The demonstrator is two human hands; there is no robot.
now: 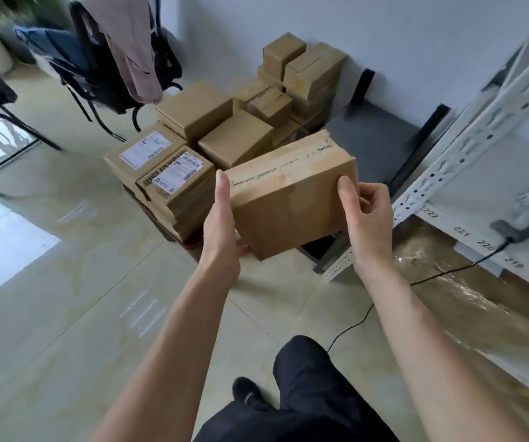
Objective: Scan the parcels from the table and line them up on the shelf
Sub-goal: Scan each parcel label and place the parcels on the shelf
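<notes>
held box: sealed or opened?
Sealed. The brown cardboard parcel gripped between the left hand and right hand has flaps lying flat, with tape running along its top seam.

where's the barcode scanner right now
In the head view the scanner lies at the far right on the white shelf, near the numbered edge labels, right of the held parcel.
</notes>
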